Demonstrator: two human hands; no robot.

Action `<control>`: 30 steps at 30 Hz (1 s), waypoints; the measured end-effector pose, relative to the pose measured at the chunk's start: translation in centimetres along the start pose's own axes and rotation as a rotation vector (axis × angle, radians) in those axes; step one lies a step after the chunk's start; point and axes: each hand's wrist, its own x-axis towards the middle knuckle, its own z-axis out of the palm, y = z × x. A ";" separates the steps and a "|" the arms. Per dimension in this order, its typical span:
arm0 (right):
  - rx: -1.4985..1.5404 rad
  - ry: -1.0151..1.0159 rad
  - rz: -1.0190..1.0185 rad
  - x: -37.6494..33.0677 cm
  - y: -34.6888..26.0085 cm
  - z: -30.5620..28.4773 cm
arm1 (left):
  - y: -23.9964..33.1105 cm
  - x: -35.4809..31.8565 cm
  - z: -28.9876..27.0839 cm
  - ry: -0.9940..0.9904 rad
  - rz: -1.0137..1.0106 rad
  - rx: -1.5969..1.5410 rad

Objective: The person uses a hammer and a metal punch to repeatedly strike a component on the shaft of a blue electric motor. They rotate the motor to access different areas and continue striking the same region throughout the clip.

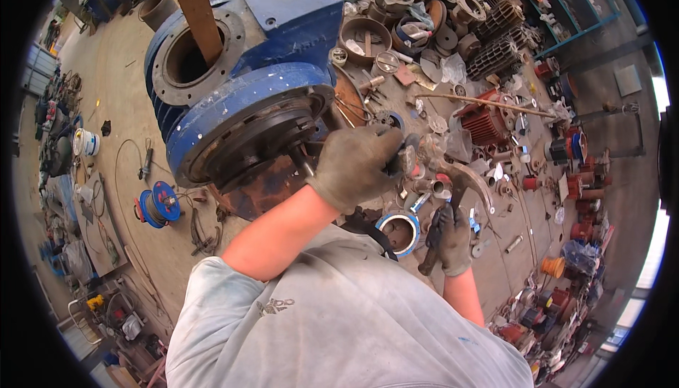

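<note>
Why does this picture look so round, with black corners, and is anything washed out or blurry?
Head view: a fisheye lens bends straight edges and leaves a black rim; daylight glares white at the right edge; the claw hammer in the right hand looks slightly smeared.

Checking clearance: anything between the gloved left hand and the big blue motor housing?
Head view: a short dark shaft stub lies between the left hand and the blue motor housing; contact unclear.

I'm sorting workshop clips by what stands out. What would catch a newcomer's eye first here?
First the big blue machine housing, upper centre, round openings facing the camera. Just right of its dark front plate, the gloved left hand grips a small part, while the gloved right hand holds a claw hammer by the handle. Behind them, metal parts and a red finned motor crowd the floor.
</note>
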 end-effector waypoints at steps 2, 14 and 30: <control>-0.033 0.009 -0.017 0.5 0.6 0.0 | 0.3 0.0 0.0 -0.009 0.007 0.005; -0.007 -0.073 -0.039 1.1 2.0 -2.7 | 0.3 0.6 1.4 0.009 -0.051 0.154; -0.147 -0.348 -0.184 4.0 -10.2 -2.2 | -0.8 0.2 3.4 0.151 -0.131 0.055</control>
